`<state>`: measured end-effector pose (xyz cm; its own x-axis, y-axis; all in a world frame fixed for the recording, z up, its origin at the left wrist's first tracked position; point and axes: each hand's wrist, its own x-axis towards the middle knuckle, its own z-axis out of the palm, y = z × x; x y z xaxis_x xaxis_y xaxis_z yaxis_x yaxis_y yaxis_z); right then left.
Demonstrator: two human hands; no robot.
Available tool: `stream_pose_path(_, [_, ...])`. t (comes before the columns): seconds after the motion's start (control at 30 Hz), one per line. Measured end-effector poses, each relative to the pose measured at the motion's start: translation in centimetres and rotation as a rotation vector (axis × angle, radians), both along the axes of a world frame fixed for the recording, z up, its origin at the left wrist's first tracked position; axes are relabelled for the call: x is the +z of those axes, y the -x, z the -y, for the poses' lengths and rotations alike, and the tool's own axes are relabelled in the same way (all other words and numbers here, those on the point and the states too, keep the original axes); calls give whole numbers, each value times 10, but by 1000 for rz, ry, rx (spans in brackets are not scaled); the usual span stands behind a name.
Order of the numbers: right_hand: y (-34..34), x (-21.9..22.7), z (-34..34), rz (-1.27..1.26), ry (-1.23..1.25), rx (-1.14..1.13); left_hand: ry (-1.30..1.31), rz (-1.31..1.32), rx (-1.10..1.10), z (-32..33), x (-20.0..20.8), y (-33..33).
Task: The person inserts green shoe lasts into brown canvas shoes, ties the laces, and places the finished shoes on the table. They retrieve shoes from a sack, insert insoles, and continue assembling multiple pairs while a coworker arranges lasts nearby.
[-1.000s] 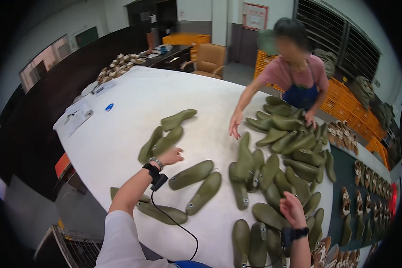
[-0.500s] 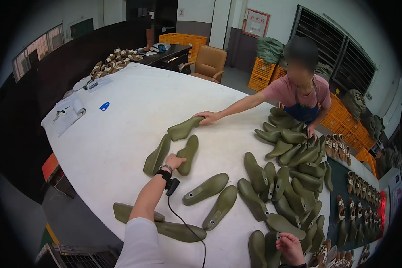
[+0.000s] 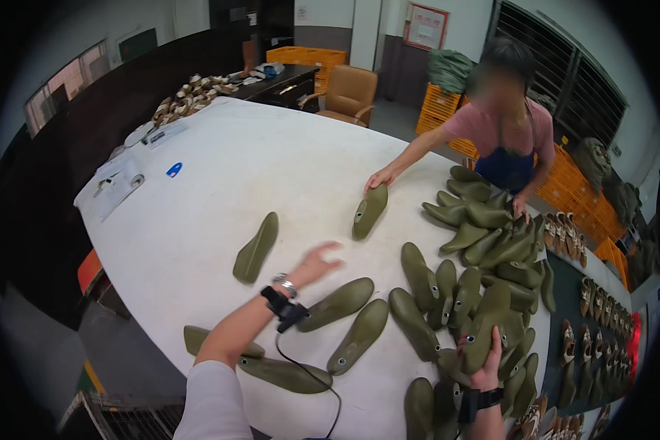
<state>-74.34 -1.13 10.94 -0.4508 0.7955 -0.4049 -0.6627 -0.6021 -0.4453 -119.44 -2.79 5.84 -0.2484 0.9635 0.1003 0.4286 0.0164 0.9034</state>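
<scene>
- Above the middle of the white table point(image 3: 213, 172), your left hand point(image 3: 319, 265) hangs with its grip released and its fingers apart; it is blurred, so their exact bend is hard to judge.
- At the near right, your right hand point(image 3: 487, 370) is wrapped around a green shoe form point(image 3: 489, 315), grasping it by its lower end and holding it tilted up over other forms.
- Just below your left hand and wrist, a pair of loose forms point(image 3: 359, 336) lies side by side, slanting the same way.
- To the left of that hand, a lone form point(image 3: 256, 248) lies apart on the white top.
- Beside your left forearm, two more forms point(image 3: 286, 374) lie end to end, partly behind your arm.
- Across the table, a co-worker's hand point(image 3: 380, 178) is at the far end of another form point(image 3: 370, 214), while their other hand point(image 3: 520, 207) touches the big heap of forms point(image 3: 484, 213).
- Along the right, rows of brown and white shoes point(image 3: 587, 337) stand on a dark green surface.
</scene>
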Motion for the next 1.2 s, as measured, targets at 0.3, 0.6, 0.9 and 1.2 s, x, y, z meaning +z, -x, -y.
stream_pose_path(0.3, [-66, 7, -159, 4, -259, -334, 503, -381, 619, 64, -146, 208])
stream_pose_path(0.6, [7, -32, -142, 1027, -752, 393, 311, -96, 489, 57, -115, 146])
stream_pose_path(0.9, [126, -92, -147, 1768, -1274, 432, 395, -312, 155, 57, -128, -28])
stream_pose_path(1.2, [14, -74, -92, 1436, -1270, 437, 430, -351, 160, 108, -103, -209])
